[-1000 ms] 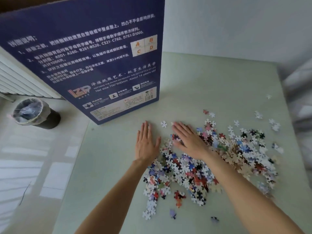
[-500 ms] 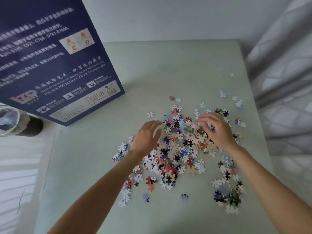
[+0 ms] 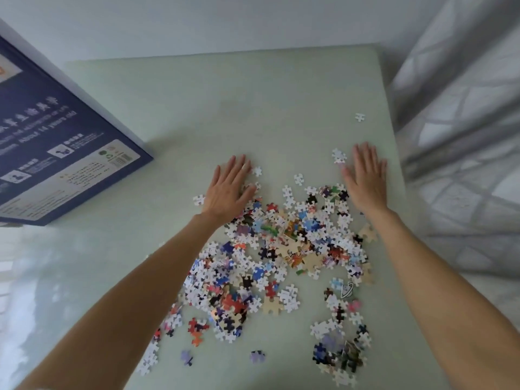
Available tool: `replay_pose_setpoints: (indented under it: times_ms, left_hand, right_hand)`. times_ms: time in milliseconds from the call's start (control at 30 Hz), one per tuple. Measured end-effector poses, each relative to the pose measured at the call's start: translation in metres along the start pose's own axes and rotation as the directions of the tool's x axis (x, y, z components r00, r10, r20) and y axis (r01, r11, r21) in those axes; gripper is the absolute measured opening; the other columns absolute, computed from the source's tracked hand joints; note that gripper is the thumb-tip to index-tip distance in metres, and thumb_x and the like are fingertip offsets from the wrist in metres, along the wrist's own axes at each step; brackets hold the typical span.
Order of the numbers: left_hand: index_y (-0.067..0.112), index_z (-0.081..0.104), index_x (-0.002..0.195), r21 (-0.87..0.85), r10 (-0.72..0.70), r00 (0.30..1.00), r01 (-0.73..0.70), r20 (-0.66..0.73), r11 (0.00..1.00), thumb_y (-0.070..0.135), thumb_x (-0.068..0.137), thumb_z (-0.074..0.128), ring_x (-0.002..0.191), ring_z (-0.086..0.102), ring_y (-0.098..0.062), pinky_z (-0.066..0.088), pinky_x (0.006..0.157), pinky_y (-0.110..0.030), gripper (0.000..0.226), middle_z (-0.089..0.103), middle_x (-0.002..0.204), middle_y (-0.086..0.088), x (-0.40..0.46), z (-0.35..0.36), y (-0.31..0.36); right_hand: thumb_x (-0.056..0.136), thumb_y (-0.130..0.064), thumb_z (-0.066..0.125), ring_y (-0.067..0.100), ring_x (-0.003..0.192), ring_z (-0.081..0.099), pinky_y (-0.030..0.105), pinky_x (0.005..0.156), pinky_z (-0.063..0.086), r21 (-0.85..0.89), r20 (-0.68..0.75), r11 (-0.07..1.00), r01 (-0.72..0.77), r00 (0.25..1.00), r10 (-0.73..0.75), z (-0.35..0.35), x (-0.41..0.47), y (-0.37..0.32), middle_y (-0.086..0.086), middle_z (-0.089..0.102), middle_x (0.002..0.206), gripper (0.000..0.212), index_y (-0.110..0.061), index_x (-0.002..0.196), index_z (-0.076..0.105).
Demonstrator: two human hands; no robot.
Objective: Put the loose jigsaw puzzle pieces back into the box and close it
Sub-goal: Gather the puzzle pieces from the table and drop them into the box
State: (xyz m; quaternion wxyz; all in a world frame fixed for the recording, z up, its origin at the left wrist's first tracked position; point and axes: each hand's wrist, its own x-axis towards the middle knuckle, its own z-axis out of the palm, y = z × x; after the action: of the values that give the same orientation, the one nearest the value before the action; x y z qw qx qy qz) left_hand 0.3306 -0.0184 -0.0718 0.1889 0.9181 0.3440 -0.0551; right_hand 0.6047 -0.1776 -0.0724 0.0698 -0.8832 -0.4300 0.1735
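Several loose jigsaw pieces (image 3: 281, 249) lie scattered over the pale green table (image 3: 253, 102), many white-backed, others coloured. My left hand (image 3: 229, 188) lies flat with straight fingers at the pile's far left edge. My right hand (image 3: 365, 178) lies flat at the far right edge, beside a small white cluster (image 3: 338, 155). Neither hand holds anything. The dark blue puzzle box (image 3: 56, 153) with white print stands tilted at the left, partly out of frame.
A single stray piece (image 3: 360, 117) lies far right near the table's edge. A grey patterned curtain (image 3: 464, 164) hangs just right of the table. A smaller heap of pieces (image 3: 343, 356) sits near the front right. The table's left edge borders a shiny floor.
Both hands have spread apart and flattened at the far edge of the pile; half a second ago their fingers were curled among the pieces. The view has shifted right, so less of the box shows.
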Motion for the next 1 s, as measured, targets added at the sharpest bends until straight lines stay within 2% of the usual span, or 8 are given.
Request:
replay_pose_setpoints:
  times_ms: [133, 233, 367, 433, 567, 700, 833, 1000]
  left_hand:
    - [0.025, 0.0, 0.147, -0.068, 0.17, 0.983, -0.165, 0.075, 0.984, 0.059, 0.09, 0.005, 0.142, -0.012, -0.007, -0.009, 0.116, -0.031, 0.066, -0.006, 0.155, 0.006, -0.021, 0.005, 0.02]
    - [0.023, 0.011, 0.147, -0.146, 0.226, 0.968, -0.21, 0.105, 0.967, 0.056, 0.093, 0.01, 0.142, -0.003, -0.005, 0.0, 0.116, -0.028, 0.064, 0.005, 0.155, 0.007, -0.052, 0.004, 0.024]
    - [0.016, 0.055, 0.127, -0.361, 0.053, 0.994, -0.085, -0.098, 0.929, 0.041, 0.095, 0.033, 0.12, 0.046, -0.005, 0.04, 0.102, -0.032, 0.047, 0.047, 0.139, 0.002, -0.088, -0.01, 0.011]
    - [0.013, 0.064, 0.115, -0.392, -0.072, 0.965, -0.035, -0.253, 0.919, 0.028, 0.096, 0.042, 0.108, 0.055, -0.008, 0.048, 0.096, -0.037, 0.032, 0.059, 0.126, -0.001, -0.096, -0.017, -0.003]
    - [0.018, 0.049, 0.132, -0.256, -0.14, 0.964, 0.08, -0.225, 0.964, 0.038, 0.095, 0.037, 0.137, 0.03, -0.018, 0.025, 0.113, -0.044, 0.044, 0.042, 0.143, 0.0, -0.08, -0.021, -0.021]
    - [0.029, 0.014, 0.147, -0.173, -0.163, 0.986, 0.158, -0.016, 0.972, 0.057, 0.092, 0.02, 0.143, -0.006, -0.012, -0.008, 0.115, -0.037, 0.062, 0.004, 0.156, 0.006, -0.053, -0.009, -0.009]
    - [0.034, 0.007, 0.147, -0.083, -0.071, 0.997, 0.072, 0.012, 0.994, 0.064, 0.086, 0.005, 0.141, -0.016, -0.011, -0.016, 0.113, -0.031, 0.068, -0.003, 0.156, 0.008, -0.037, 0.003, 0.008]
    - [0.031, 0.008, 0.148, -0.09, 0.065, 0.997, -0.061, 0.043, 0.994, 0.059, 0.091, 0.008, 0.141, -0.015, -0.006, -0.014, 0.113, -0.026, 0.064, -0.002, 0.154, 0.012, -0.029, 0.002, 0.02]
  right_hand:
    - [0.092, -0.06, -0.001, 0.017, 0.141, -0.018, 0.04, 0.115, -0.011, -0.033, 0.093, 0.976, 0.216, 0.973, -0.212, 0.022, -0.036, -0.054, 0.002, -0.018, 0.154, 0.07, -0.019, 0.147, -0.01]
    - [0.094, -0.057, 0.001, 0.017, 0.142, -0.016, 0.042, 0.117, -0.007, 0.004, 0.196, 0.91, 0.414, 0.892, -0.407, 0.034, -0.077, -0.092, 0.002, -0.016, 0.154, 0.065, -0.02, 0.147, -0.008]
    - [0.092, -0.057, -0.005, 0.013, 0.141, -0.02, 0.036, 0.116, -0.013, 0.16, 0.268, 0.83, 0.535, 0.785, -0.558, 0.056, -0.134, -0.126, 0.001, -0.017, 0.154, 0.067, -0.02, 0.148, -0.006]
    - [0.095, -0.054, 0.005, 0.008, 0.141, -0.017, 0.036, 0.117, -0.008, 0.288, 0.26, 0.811, 0.51, 0.773, -0.579, 0.061, -0.147, -0.131, -0.003, -0.01, 0.156, 0.063, -0.022, 0.149, 0.004]
    - [0.098, -0.036, 0.031, 0.004, 0.141, 0.01, 0.032, 0.112, 0.022, 0.48, 0.105, 0.771, 0.419, 0.845, -0.525, 0.042, -0.131, -0.128, -0.008, 0.022, 0.152, 0.044, -0.022, 0.139, 0.039]
    - [0.096, -0.015, 0.045, 0.011, 0.134, 0.031, 0.023, 0.109, 0.024, 0.445, -0.098, 0.804, 0.394, 0.914, -0.394, 0.006, -0.078, -0.099, 0.001, 0.04, 0.144, 0.031, -0.012, 0.126, 0.055]
    - [0.094, -0.012, 0.046, 0.023, 0.136, 0.031, 0.031, 0.112, 0.024, 0.302, -0.174, 0.901, 0.312, 0.947, -0.27, -0.018, -0.009, -0.052, 0.01, 0.04, 0.144, 0.038, -0.005, 0.131, 0.049]
    - [0.096, -0.023, 0.043, 0.032, 0.143, 0.007, 0.041, 0.117, 0.007, 0.083, -0.088, 0.984, 0.16, 0.984, -0.153, -0.027, 0.07, -0.011, 0.018, 0.012, 0.154, 0.058, 0.0, 0.144, 0.021]
